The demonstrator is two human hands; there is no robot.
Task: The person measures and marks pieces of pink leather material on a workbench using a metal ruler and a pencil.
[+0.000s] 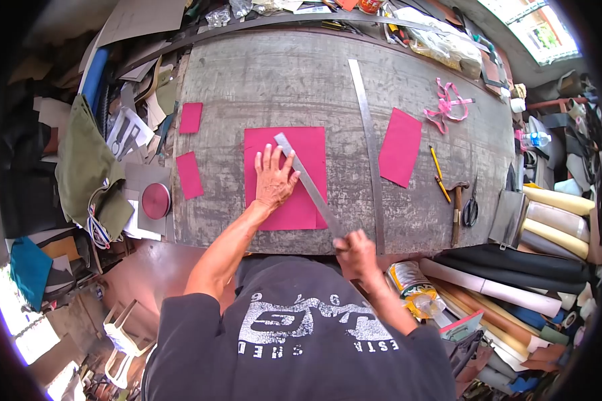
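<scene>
A deep pink rectangular sheet [261,214] lies flat on the worn grey worktable [227,73] in front of me. My left hand [274,182] rests on it with fingers spread, the fingertips beside and against a metal ruler [308,184]. The ruler slants across the sheet, its far end near my left fingers. Its near end is in my right hand [358,254], closed around it at the table's front edge. A longer metal straightedge [364,120] lies to the right of the sheet.
On the right are another pink piece [400,147], pink ribbon [448,107], a yellow pencil [437,164], a hammer [457,214] and scissors [471,208]. Two small pink pieces and a maroon roll [156,200] lie left. Material rolls [495,294] crowd the right side.
</scene>
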